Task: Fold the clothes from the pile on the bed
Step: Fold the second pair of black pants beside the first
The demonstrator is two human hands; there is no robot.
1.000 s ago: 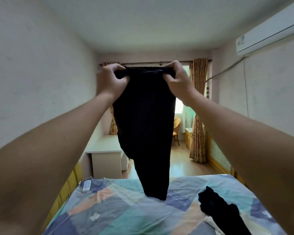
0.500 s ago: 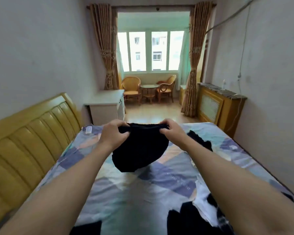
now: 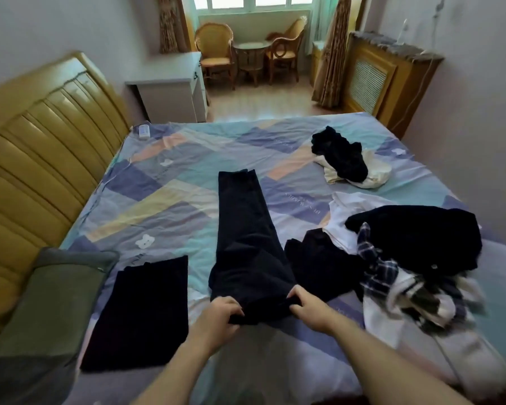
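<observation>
Lowered onto the bed (image 3: 187, 147), trousers (image 3: 246, 235) lie flat (waistband hidden).

Two bare forearms reach in from the bottom edge. No sleeve covers either one up to where the picture cuts them off. The left hand (image 3: 220, 312) and the right hand (image 3: 310, 309) wear no gloves, rings or watch.

Bed (image 3: 187, 159): trousers (image 3: 246, 241) at centre; folded garment (image 3: 140, 314) to their left; clothes pile (image 3: 406, 258) right (smaller heap (image 3: 345, 159) behind it); headboard (image 3: 41, 135) far left.
</observation>
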